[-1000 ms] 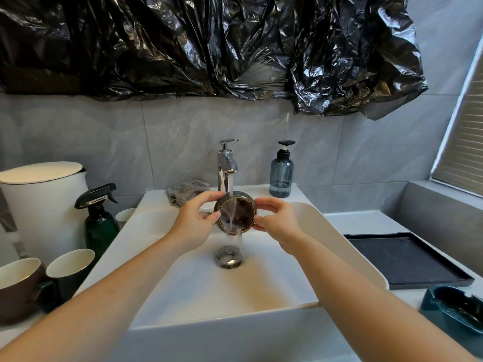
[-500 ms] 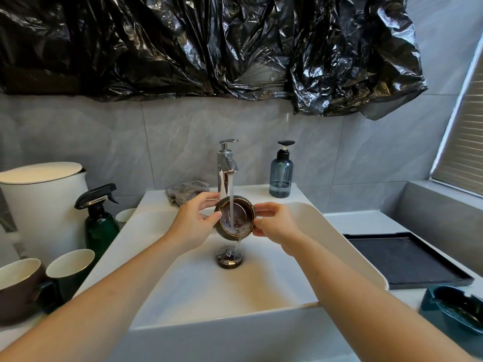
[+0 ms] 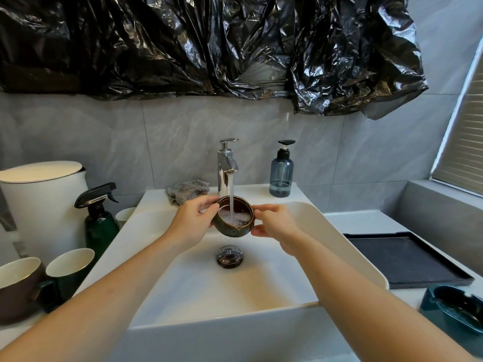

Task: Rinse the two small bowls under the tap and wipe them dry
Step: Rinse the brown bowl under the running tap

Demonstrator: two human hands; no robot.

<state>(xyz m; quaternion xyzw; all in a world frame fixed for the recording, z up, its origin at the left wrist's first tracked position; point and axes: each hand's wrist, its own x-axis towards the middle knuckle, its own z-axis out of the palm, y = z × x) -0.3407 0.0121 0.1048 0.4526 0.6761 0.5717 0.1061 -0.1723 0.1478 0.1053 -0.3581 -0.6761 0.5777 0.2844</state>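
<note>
Both hands held the brown bowl (image 3: pixel 233 216) upright under the tap (image 3: pixel 226 165), above the sink (image 3: pixel 198 283) drain: the left hand (image 3: pixel 194 222) had it in its grip on one side, the right hand (image 3: pixel 274 226) on the other. Water ran in and foamed. The teal bowl (image 3: pixel 457 309) sat at the worktop's right front corner.

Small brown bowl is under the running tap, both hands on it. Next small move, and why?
Probably tip the small brown glazed bowl toward the white sink to dump it: it sits upright under the stream, frothy water pooling inside, while the left hand and right hand pinch its sides.
</note>
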